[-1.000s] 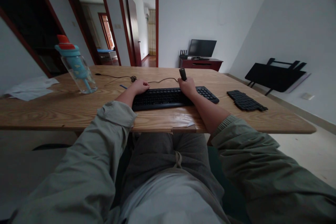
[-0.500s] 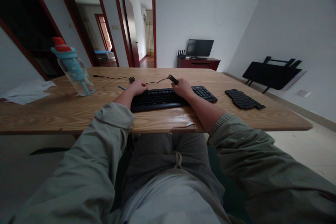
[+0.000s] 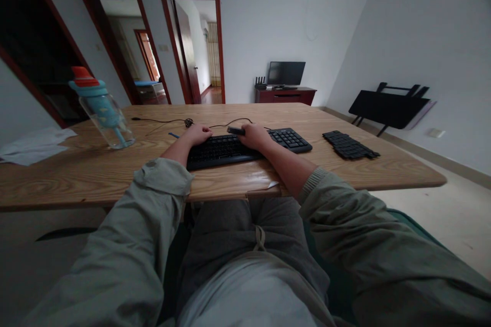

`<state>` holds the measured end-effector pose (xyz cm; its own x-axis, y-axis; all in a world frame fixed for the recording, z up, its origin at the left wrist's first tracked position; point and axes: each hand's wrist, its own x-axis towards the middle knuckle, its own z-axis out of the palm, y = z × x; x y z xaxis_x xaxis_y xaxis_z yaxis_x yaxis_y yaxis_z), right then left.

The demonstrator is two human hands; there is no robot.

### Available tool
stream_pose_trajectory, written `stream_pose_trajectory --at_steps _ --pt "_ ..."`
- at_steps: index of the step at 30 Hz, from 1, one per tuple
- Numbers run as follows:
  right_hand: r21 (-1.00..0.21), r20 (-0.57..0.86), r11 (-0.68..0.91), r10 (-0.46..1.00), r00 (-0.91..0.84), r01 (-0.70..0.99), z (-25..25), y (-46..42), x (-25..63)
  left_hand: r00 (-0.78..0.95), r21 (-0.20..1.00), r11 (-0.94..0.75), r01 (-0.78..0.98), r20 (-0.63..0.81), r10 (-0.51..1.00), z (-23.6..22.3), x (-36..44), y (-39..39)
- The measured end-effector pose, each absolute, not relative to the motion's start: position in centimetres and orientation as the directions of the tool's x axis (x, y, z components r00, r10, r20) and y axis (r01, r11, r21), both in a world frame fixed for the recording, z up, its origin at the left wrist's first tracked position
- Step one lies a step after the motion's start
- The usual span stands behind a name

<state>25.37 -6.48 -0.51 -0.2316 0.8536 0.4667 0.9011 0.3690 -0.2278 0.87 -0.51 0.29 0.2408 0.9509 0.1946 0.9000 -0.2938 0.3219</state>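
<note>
A black keyboard (image 3: 226,148) lies across the wooden table in front of me. At its far left edge, my left hand (image 3: 197,134) is closed, its fingers curled against the keyboard's rim. Over the middle of the keys, my right hand (image 3: 255,137) is wrapped round a short black brush-like tool (image 3: 235,131), whose end points left; its exact kind is unclear. My right wrist covers part of the keys. To the right lies a dark patch of keycap-like pieces (image 3: 349,145) in rows.
A clear bottle (image 3: 111,122) with a red and blue top stands at the left, near white tissues (image 3: 34,145). A thin black cable (image 3: 161,121) runs behind the keyboard. A small blue stick (image 3: 174,135) lies by my left wrist. The table's front edge (image 3: 230,194) is close to me.
My right hand has turned the black tool from pointing up and away to lying flatter, its end lower and further left over the keys. My left hand stays at the keyboard's edge.
</note>
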Motion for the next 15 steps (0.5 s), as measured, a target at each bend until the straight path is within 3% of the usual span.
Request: stream_pose_trajectory --at_steps 3,5,7,10,15 --pt "-0.528 0.550 0.426 0.831 -0.086 0.735 -0.1 -5.9 26.8 0.242 0.316 -0.289 0.904 0.182 0.953 0.2 0.7 -0.4" --pt "-0.776 0.520 0.406 0.845 0.124 0.482 0.4 -5.3 28.2 0.246 0.320 -0.296 0.900 0.185 0.951 0.1 0.6 -0.2" --pt "-0.912 0.407 0.371 0.871 0.275 0.174 0.9 -4.8 29.7 0.248 0.332 -0.301 0.894 0.191 0.950 -0.1 0.5 0.0" --pt "-0.928 0.302 0.352 0.902 0.308 -0.123 1.3 -4.5 31.4 0.241 0.354 -0.299 0.886 0.200 0.950 -0.3 0.4 0.2" --pt "-0.923 0.270 0.319 0.935 0.228 -0.216 0.8 -4.4 31.8 0.260 0.367 -0.321 0.873 0.208 0.943 -0.3 0.2 0.1"
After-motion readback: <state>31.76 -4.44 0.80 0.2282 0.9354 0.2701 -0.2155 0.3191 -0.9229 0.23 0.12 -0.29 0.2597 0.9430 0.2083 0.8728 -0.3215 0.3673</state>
